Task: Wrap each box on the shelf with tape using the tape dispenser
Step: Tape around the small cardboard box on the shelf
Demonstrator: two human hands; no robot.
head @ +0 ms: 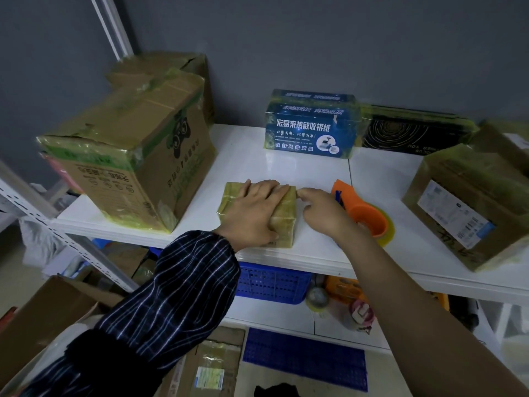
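Yellow-taped cardboard, the small box [286,222], is pressed at the near edge of the white shelf [286,170] by the left hand [254,210], fingers laid straight across its top. The right hand [320,210], curled, touches the box's far right corner; whether anything is pinched cannot be told. The orange tape dispenser [369,219] lies just right of it.

Only one view here, from a camera worn on the person's head. It faces forward and tilts steeply down onto the white shelf [315,173], near enough that the left sleeve [171,296] and right forearm [415,290] enter from the bottom edge. The wide lens also catches the grey wall [315,38] above and the lower shelf [272,313] below.
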